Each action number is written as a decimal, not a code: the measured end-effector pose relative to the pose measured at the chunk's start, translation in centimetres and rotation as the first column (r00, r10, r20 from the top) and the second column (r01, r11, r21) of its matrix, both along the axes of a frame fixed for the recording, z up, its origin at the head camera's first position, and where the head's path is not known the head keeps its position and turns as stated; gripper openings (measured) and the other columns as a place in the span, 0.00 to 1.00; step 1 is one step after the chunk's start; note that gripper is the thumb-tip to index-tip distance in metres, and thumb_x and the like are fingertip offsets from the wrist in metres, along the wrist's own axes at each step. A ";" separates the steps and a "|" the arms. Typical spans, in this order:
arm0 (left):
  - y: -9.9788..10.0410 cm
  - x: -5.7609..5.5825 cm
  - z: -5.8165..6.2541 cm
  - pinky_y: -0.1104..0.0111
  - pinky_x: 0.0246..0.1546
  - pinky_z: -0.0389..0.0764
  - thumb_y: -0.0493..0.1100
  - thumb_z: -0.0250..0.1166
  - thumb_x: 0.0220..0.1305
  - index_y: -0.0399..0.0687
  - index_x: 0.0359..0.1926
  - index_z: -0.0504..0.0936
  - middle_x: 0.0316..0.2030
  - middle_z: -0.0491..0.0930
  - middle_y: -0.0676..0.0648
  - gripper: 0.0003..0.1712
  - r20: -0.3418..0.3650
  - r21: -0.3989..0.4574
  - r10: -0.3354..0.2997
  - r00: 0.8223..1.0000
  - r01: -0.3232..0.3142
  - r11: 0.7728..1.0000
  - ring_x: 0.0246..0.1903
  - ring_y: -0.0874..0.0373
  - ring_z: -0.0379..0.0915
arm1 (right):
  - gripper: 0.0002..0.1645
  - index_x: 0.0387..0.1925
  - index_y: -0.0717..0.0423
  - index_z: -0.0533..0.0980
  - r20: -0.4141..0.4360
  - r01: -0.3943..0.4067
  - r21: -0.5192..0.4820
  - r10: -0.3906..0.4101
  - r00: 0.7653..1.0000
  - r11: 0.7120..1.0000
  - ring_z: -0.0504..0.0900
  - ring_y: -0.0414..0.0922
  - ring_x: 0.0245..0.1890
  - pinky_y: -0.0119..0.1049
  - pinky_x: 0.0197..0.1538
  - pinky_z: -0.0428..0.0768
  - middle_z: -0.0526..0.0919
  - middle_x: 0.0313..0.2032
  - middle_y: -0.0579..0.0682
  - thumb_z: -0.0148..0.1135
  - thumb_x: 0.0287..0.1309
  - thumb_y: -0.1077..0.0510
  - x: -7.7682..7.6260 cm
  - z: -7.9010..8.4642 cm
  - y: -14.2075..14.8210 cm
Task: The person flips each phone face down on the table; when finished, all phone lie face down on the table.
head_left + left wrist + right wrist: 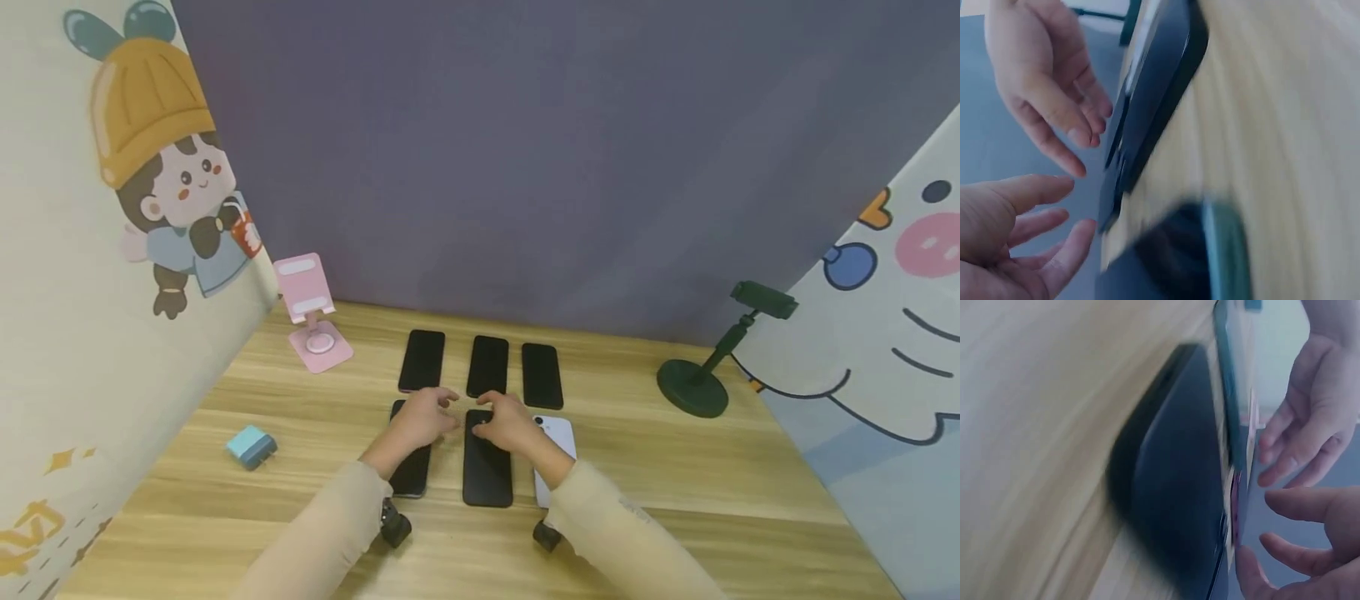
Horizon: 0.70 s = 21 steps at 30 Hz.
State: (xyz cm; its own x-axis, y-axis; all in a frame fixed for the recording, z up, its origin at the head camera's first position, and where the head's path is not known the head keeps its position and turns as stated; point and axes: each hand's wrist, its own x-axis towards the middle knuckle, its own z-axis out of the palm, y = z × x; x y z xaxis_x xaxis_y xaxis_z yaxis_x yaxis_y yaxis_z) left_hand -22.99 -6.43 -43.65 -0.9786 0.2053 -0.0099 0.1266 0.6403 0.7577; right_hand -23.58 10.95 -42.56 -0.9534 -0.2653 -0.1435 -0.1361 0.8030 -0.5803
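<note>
My left hand hovers over the top of a dark phone at the front left, its fingers loosely bent with nothing in them. Over the upper end of the black phone in the front middle is my right hand, fingers spread and bent. The right wrist partly covers a white phone lying to the right. In the left wrist view, air shows between the left fingertips and the right hand. Both hands appear above the phones' level there.
Behind the hands lie three more dark phones in a row. A pink phone stand stands at the back left, a dark green stand at the back right. A blue charger plug lies on the left of the wooden table.
</note>
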 end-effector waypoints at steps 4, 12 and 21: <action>-3.0 -0.1 0.1 0.56 0.40 0.82 0.33 0.70 0.56 0.34 0.51 0.81 0.44 0.81 0.36 0.20 -0.088 0.028 0.022 0.996 -0.019 0.999 0.41 0.45 0.80 | 0.25 0.57 0.58 0.74 -0.001 -0.034 -0.080 0.034 0.999 0.996 0.74 0.54 0.46 0.49 0.43 0.78 0.75 0.46 0.59 0.68 0.57 0.60 0.2 0.0 -2.3; -7.4 0.3 -0.9 0.55 0.40 0.81 0.31 0.70 0.54 0.33 0.46 0.82 0.39 0.81 0.36 0.17 -0.083 0.017 0.109 0.991 -0.108 0.994 0.40 0.43 0.80 | 0.26 0.56 0.55 0.74 0.083 -0.010 -0.137 0.021 0.996 0.990 0.78 0.50 0.41 0.46 0.43 0.79 0.80 0.43 0.54 0.70 0.57 0.57 -0.1 -0.9 -5.9; -8.4 0.5 -2.0 0.64 0.31 0.82 0.29 0.70 0.51 0.33 0.42 0.83 0.33 0.82 0.41 0.14 -0.014 0.062 0.112 0.994 -0.110 0.992 0.29 0.53 0.79 | 0.27 0.54 0.58 0.75 0.042 0.000 -0.117 0.005 0.999 0.993 0.78 0.52 0.44 0.47 0.49 0.77 0.80 0.44 0.57 0.73 0.53 0.57 -0.2 -1.9 -7.9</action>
